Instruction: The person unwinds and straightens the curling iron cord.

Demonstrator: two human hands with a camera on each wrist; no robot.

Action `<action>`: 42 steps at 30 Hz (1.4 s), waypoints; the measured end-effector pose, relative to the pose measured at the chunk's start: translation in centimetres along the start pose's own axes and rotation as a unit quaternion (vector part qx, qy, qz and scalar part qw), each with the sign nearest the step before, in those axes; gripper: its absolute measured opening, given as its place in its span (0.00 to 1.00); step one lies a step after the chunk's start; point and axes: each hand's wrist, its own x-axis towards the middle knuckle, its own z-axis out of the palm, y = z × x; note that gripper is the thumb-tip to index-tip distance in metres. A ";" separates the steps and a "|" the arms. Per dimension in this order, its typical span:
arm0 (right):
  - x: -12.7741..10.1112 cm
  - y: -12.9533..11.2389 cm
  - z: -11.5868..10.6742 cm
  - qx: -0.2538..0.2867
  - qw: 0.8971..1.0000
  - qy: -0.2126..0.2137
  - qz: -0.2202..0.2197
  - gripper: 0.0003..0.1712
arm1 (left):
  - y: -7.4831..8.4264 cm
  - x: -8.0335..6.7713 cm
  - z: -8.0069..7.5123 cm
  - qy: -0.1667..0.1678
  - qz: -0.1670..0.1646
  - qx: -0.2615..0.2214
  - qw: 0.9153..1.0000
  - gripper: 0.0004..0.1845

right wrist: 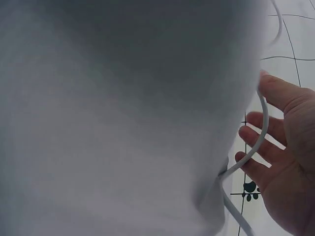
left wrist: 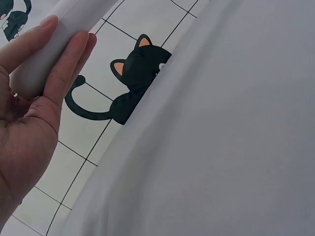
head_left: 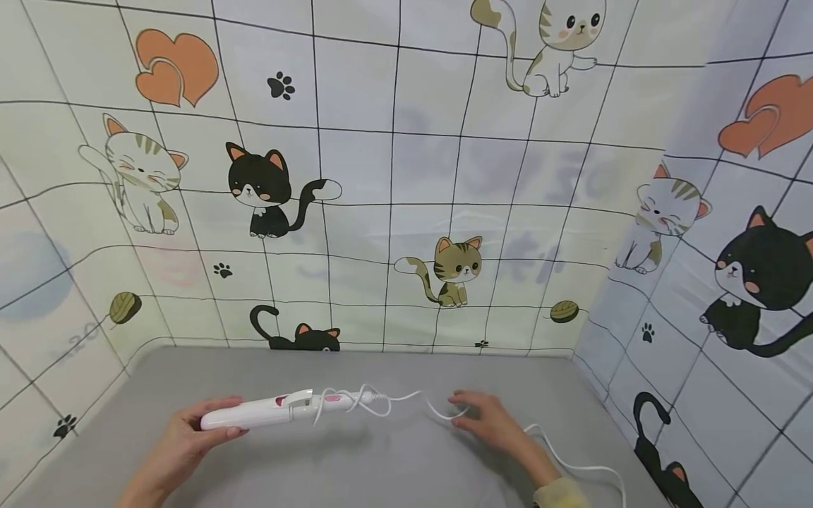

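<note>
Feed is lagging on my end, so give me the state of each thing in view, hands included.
curling iron: lying level, one end gripped, clamp closed as far as visible
cord: loose, partly looped round the iron, trailing right
left hand: grips the curling iron's end
right hand: fingers relaxed, cord running across them
grey table: flat under the work

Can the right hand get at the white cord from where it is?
Probably yes: the right hand is already at the white cord, which runs across its fingers; nothing lies between them on the grey table.

Loose cord (head_left: 406, 398) between hands
</note>
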 end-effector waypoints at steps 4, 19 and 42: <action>-0.2 0.2 0.2 0.000 1.000 0.022 -0.016 0.15 | 0.0 0.1 0.0 0.004 -0.005 0.015 1.000 0.23; -1.5 1.7 -1.0 0.009 0.995 0.054 -0.086 0.06 | -0.3 0.3 0.0 -0.004 0.010 -0.008 1.000 0.25; -4.6 2.1 -5.5 -0.025 0.973 0.150 0.175 0.07 | -0.5 0.8 0.6 0.012 0.010 -0.008 1.000 0.24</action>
